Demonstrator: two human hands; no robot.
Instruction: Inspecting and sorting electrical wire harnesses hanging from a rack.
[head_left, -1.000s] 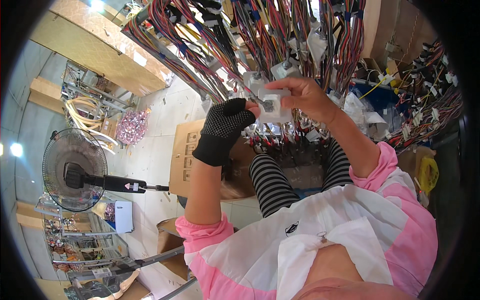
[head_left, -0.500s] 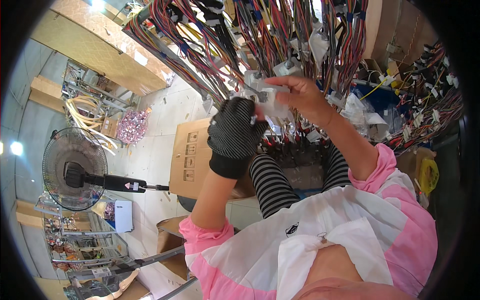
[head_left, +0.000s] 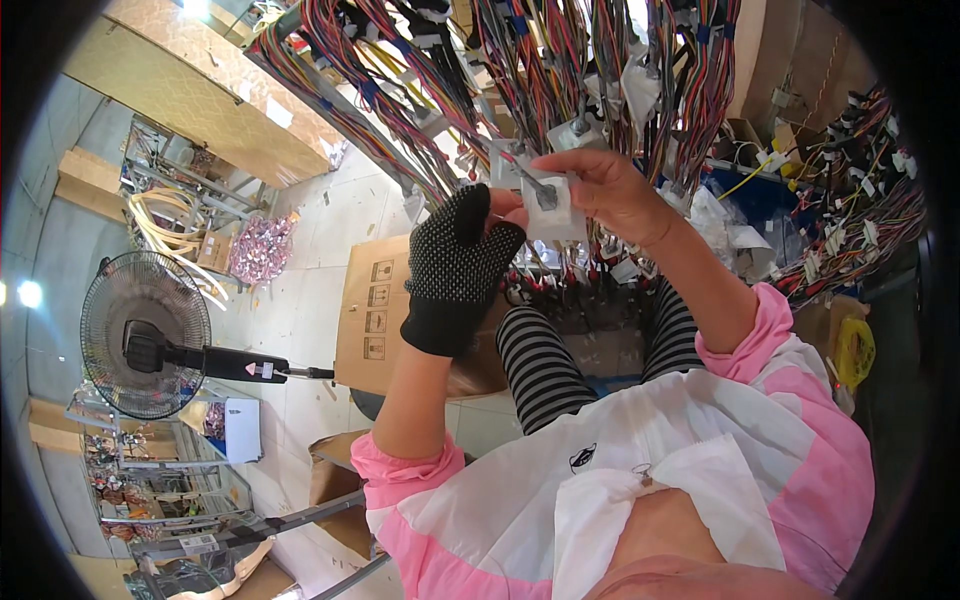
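Observation:
Both my hands are at a small white sheet (head_left: 557,225) in front of the hanging wire bundles (head_left: 530,70). A grey putty-like lump (head_left: 547,197) sits on the sheet, with the end of a wire branch (head_left: 525,172) running into it from the upper left. My left hand (head_left: 457,265), in a black dotted glove with bare fingertips, is closed at the sheet's left edge. Bare, my right hand (head_left: 620,200) pinches the sheet's right side between thumb and fingers, its index finger stretched across the top. Similar white patches with grey lumps, such as one patch (head_left: 578,132), hang just behind.
A cardboard box (head_left: 370,310) stands on the floor left of my striped legs. A black fan (head_left: 145,335) is farther left, near racks of wires. More wire harnesses (head_left: 870,220) and crumpled clear plastic (head_left: 722,225) lie at the right. A wooden board (head_left: 190,110) runs along the upper left.
My left hand has turned and shifted slightly left, its fingers drawing back from the sheet's middle. The white sheet now lies flatter, with the grey lump in plain sight. My right hand has barely moved.

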